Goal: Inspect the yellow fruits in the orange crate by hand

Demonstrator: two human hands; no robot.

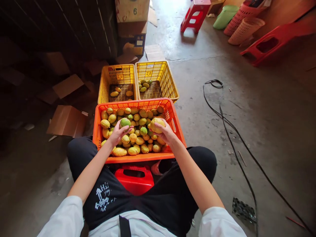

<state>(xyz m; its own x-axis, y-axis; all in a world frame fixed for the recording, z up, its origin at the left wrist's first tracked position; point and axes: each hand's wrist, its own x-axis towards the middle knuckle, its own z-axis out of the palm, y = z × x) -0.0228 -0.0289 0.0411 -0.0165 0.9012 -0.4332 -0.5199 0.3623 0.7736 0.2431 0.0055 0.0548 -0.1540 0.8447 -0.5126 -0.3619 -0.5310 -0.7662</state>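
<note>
Red stool nearest, orange crate of fruit beyond the knees.
Left hand fingers grasp a green fruit; right hand fingers grasp a yellow fruit, both over the crate; two yellow crates stand behind, black cable alongside.

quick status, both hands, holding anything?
Left hand: closed around a round green fruit, above the orange plastic crate.
Right hand: closed around a larger yellow fruit.

Two yellow crates (few fruits inside), black cable, red stools.
</note>
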